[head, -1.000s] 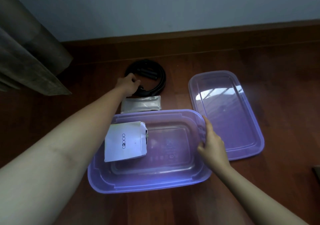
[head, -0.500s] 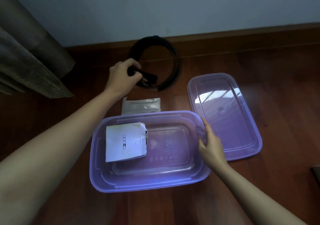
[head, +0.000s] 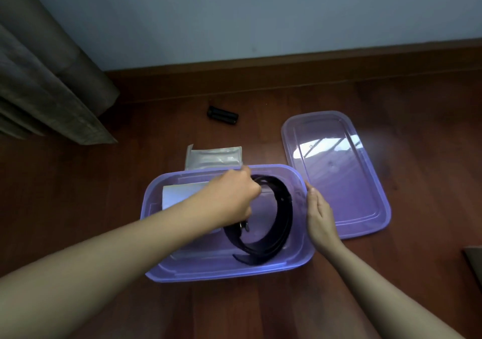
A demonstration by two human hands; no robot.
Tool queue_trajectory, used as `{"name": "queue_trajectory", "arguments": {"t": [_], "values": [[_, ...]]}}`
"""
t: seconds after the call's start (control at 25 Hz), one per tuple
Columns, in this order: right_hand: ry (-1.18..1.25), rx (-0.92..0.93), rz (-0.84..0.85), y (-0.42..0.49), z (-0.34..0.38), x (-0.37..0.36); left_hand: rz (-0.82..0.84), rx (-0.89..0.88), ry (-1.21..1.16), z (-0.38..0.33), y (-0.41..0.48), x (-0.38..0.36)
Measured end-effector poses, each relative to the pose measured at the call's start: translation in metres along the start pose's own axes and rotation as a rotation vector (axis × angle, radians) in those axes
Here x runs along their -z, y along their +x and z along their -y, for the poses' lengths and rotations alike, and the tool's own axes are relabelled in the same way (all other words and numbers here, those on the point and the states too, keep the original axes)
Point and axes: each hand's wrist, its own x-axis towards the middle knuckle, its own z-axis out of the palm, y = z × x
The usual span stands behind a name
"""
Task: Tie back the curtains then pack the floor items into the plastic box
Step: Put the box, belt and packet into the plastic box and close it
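Your left hand [head: 232, 197] grips the coiled black belt [head: 271, 221] inside the plastic box [head: 224, 273]; your right hand [head: 319, 208] lies open against its 3 o'clock wall. Next up looks to be the silver pouch [head: 214, 157], at 12 o'clock from your left hand, long axis 9-to-3, left hand nearer. Counted: 1 pouch, 1 black cylinder [head: 222, 114], 1 lid [head: 336, 174], 1 white packet [head: 180, 192].

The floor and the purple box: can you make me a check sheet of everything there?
Surface: wooden floor, dark brown.
Job's things: purple box open, holding a coiled black belt and a white packet; silver pouch and small black object on the floor.
Clutter: lid lying right of the box.
Fingers: left hand grips the belt; right hand rests against the box's right wall.
Cables: nothing seen.
Surroundings: curtain, wall, baseboard.
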Motion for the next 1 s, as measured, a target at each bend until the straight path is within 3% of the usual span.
{"name": "queue_trajectory", "arguments": {"t": [0.44, 0.52, 0.6, 0.64, 0.68, 0.72, 0.84, 0.92, 1.0], "values": [[-0.183, -0.049, 0.034, -0.002, 0.000, 0.001, 0.134, 0.018, 0.124, 0.012, 0.044, -0.047], [-0.245, -0.039, 0.034, 0.000, -0.001, 0.000, -0.051, -0.070, 0.102, 0.013, 0.044, -0.039], [-0.303, -0.038, 0.028, 0.002, -0.001, -0.002, -0.459, -0.124, -0.020, 0.025, 0.046, -0.031], [-0.322, -0.038, 0.025, 0.003, -0.002, -0.003, -0.645, -0.054, -0.122, 0.038, 0.051, -0.026], [-0.333, -0.036, 0.023, 0.004, -0.002, -0.003, -0.672, 0.061, -0.240, 0.056, 0.057, -0.022], [-0.338, -0.032, 0.023, 0.003, -0.003, -0.003, -0.540, 0.221, -0.310, 0.076, 0.063, -0.018], [-0.334, -0.022, 0.026, 0.002, -0.003, -0.003, 0.087, 0.582, -0.345, 0.126, 0.079, -0.028], [-0.341, -0.027, 0.028, 0.002, -0.002, -0.003, 0.196, 0.642, -0.459, 0.138, 0.085, -0.042], [-0.352, -0.038, 0.026, 0.002, -0.001, -0.003, 0.130, 0.625, -0.508, 0.141, 0.091, -0.058]]}}
